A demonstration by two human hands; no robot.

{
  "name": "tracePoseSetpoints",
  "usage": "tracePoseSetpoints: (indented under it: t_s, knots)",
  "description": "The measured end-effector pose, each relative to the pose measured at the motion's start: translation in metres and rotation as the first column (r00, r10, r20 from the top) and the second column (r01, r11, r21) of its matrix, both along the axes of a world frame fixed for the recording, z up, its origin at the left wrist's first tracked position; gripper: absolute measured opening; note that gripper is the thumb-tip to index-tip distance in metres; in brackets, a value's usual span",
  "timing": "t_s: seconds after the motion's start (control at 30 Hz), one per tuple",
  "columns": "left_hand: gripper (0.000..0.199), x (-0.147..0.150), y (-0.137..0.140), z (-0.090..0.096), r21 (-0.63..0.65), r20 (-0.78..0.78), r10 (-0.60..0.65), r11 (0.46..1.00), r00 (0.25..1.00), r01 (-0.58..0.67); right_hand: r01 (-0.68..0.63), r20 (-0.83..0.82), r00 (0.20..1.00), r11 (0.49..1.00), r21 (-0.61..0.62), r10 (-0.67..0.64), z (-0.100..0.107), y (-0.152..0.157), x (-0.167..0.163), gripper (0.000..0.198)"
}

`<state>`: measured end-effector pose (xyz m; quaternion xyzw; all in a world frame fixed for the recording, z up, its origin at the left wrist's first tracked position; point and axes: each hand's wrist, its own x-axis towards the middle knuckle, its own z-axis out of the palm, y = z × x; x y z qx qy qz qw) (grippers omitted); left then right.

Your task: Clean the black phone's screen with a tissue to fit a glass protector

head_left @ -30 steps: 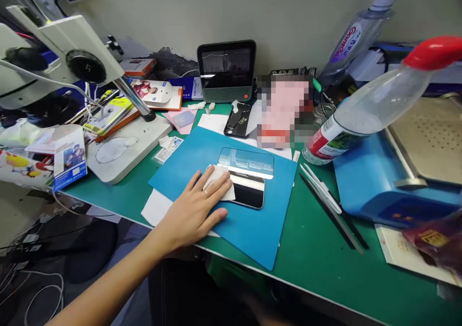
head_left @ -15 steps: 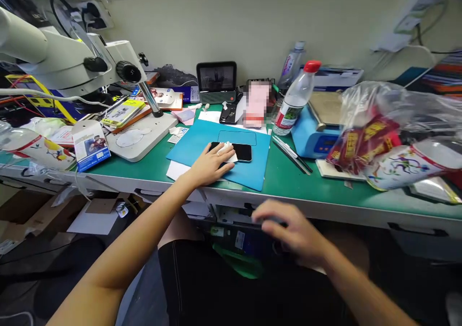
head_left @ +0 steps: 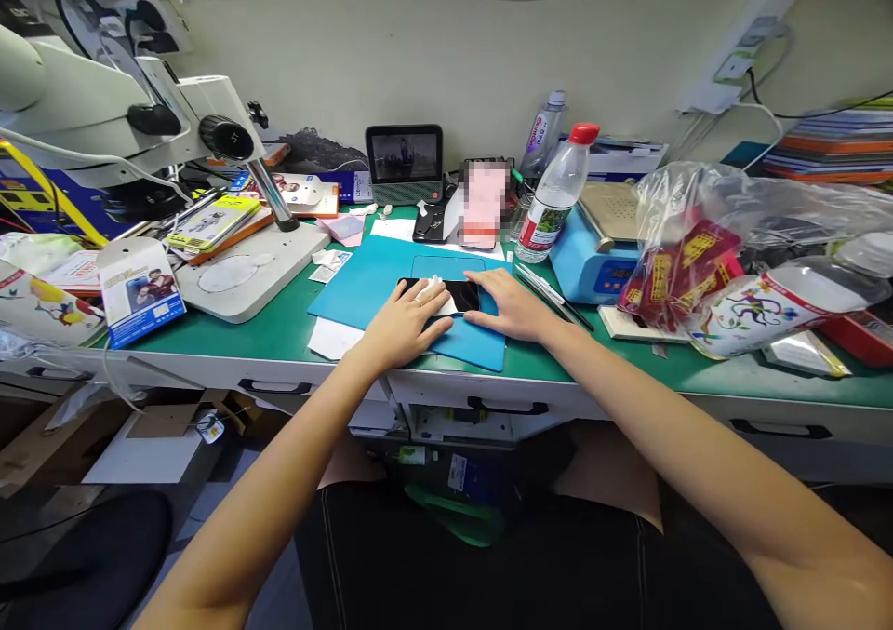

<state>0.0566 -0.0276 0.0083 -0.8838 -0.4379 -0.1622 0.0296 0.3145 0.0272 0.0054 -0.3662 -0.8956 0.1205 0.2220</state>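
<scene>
A black smartphone (head_left: pixel 466 297) lies screen up on a blue mat (head_left: pixel 353 281). My left hand (head_left: pixel 401 325) rests over its left part, fingers extended, pressing a crumpled white tissue (head_left: pixel 438 302) against the screen. Some of the tissue is hidden beneath those fingers. At the phone's right end, my right hand (head_left: pixel 514 306) has its thumb on the near edge and its fingers on the far edge, gripping it. Just behind the phone, a thin clear sheet with a dark outline (head_left: pixel 447 265) lies on the mat.
A microscope stand (head_left: pixel 258 272) fills the left side. Behind the mat stand a small screen device (head_left: pixel 405 165) and a red-capped bottle (head_left: pixel 558 193). Tweezers and pen-like tools (head_left: pixel 554 297), a blue scale (head_left: pixel 593 262) and a plastic bag of red packets (head_left: pixel 687 262) are on the right.
My right hand has come up from above my lap to the phone's right end and taken hold of it. The left hand stays on the tissue. The view has shifted slightly.
</scene>
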Motion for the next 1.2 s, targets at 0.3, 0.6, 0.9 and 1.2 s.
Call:
tracePoseSetpoints:
  t_s: [0.3,0.6,0.9,1.2]
  knots:
    - [0.043,0.056,0.018,0.010,-0.063,-0.021,-0.088,0.994,0.996,0.086,0.033,-0.006,0.999,0.999,0.028,-0.033,-0.012,0.010,0.005,0.083]
    - [0.042,0.030,0.016,0.006,-0.011,-0.044,0.047,0.999,0.998,-0.048,0.066,0.012,0.998,0.997,0.028,-0.066,-0.010,0.011,0.004,0.087]
    - [0.045,-0.010,-0.009,0.000,-0.022,-0.043,0.146,0.989,0.988,-0.147,0.026,0.069,0.997,1.000,0.015,-0.027,-0.001,0.004,0.003,0.075]
    - [0.062,0.021,-0.005,0.007,-0.060,-0.085,0.182,0.980,0.980,-0.187,-0.004,-0.016,1.000,0.999,-0.045,0.003,0.000,0.007,0.006,0.078]
